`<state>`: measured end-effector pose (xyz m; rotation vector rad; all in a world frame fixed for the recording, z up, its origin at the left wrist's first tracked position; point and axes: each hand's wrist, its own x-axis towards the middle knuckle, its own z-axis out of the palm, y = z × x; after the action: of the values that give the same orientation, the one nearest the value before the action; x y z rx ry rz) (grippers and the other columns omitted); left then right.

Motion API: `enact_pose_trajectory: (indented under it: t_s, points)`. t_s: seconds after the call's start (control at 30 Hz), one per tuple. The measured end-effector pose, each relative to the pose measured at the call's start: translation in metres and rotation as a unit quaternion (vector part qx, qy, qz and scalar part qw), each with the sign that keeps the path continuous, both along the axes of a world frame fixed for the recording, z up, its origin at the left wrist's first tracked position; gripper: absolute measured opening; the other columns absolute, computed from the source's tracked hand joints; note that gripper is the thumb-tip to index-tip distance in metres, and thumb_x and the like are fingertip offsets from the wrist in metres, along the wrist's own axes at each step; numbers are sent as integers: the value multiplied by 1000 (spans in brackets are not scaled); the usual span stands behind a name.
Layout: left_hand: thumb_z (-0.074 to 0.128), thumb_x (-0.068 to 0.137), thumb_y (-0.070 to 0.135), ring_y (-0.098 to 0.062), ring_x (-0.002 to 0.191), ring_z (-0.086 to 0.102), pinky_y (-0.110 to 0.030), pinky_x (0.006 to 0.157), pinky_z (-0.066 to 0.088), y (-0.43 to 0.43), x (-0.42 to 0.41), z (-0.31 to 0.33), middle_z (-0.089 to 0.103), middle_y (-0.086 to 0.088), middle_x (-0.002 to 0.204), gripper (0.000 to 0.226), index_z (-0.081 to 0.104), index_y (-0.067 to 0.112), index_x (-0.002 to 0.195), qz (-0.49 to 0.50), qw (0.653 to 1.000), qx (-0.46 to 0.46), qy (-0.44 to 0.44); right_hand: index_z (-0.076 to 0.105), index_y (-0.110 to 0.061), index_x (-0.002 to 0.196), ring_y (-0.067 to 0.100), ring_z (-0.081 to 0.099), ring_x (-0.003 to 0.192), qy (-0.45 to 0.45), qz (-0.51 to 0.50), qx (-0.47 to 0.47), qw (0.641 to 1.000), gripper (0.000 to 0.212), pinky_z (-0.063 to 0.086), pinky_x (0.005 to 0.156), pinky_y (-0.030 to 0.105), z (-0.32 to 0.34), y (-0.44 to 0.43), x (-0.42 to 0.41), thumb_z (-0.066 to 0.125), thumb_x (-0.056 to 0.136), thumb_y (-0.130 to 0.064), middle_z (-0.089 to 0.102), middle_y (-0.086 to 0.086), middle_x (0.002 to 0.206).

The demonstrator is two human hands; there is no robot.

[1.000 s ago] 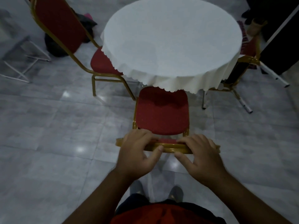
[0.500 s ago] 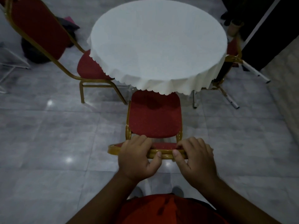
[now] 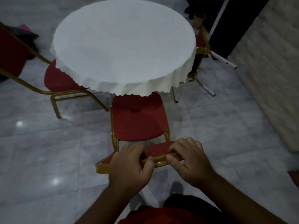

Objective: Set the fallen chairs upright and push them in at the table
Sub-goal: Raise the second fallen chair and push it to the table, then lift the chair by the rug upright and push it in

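Both hands clamp the gold-painted tubular top rail of the near chair [image 3: 137, 122], which stands upright at 6 o'clock of the round table [image 3: 124, 50]. The left hand [image 3: 129, 165] and right hand [image 3: 189, 160] wrap fingers over the padded back with thumbs pressed on the metal. Its dotted red fabric seat reaches just under the scalloped white cloth. A second chair [image 3: 59, 78] sits at 9 o'clock, a third [image 3: 201, 44], seemingly tipped, at 3 o'clock on glossy marble tiles [image 3: 48, 151].
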<state>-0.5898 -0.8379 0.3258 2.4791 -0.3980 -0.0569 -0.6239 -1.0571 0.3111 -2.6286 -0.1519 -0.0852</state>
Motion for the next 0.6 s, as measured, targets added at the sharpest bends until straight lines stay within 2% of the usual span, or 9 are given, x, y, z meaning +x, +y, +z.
enact_pose_trajectory:
  t_s: [0.1, 0.23, 0.33, 0.47, 0.53, 0.6]
  points:
    - [38, 85, 50, -5, 69, 53, -31, 60, 44, -18, 18, 13, 58, 12, 71, 30, 59, 30, 78, -16, 998, -14, 53, 62, -37, 100, 3, 43, 94, 32, 5, -7, 999, 46, 37, 86, 32, 3, -19, 0, 31, 95, -70, 54, -23, 96]
    - [33, 87, 53, -5, 83, 54, -35, 75, 43, -78, 34, 26, 62, 15, 88, 38, 64, 33, 94, -121, 992, 20, 31, 64, -39, 105, 5, 46, 99, 59, -46, -69, 995, 44, 34, 86, 30, 8, -66, -2, 35, 92, -70, 56, -22, 102]
    - [37, 89, 49, -5, 84, 52, -32, 73, 37, -143, 38, 27, 63, 16, 90, 32, 64, 33, 96, -158, 987, 36, 21, 66, -36, 111, 8, 53, 109, 48, -122, -82, 988, 40, 32, 89, 28, 7, -121, -7, 39, 95, -61, 63, -19, 111]
    - [42, 92, 39, -9, 85, 61, -28, 73, 41, -246, 41, 24, 71, 10, 94, 30, 69, 27, 96, -209, 978, 12, -8, 65, -28, 123, 17, 58, 118, 67, -212, -74, 972, 48, 40, 98, 36, 7, -216, -13, 41, 95, -58, 66, -9, 125]
    - [48, 94, 34, -14, 89, 64, -26, 73, 39, -304, 47, 24, 73, 7, 97, 26, 71, 22, 98, -226, 974, 14, -19, 61, -24, 131, 20, 54, 127, 90, -241, -84, 963, 46, 36, 107, 38, 13, -270, -17, 45, 99, -53, 62, -5, 135]
    - [50, 97, 32, -19, 98, 65, -30, 82, 44, -361, 56, 25, 73, 1, 106, 26, 71, 20, 107, -246, 968, 33, -28, 55, -23, 139, 19, 46, 137, 123, -260, -106, 952, 49, 29, 113, 37, 20, -323, -23, 46, 101, -51, 54, -3, 147]
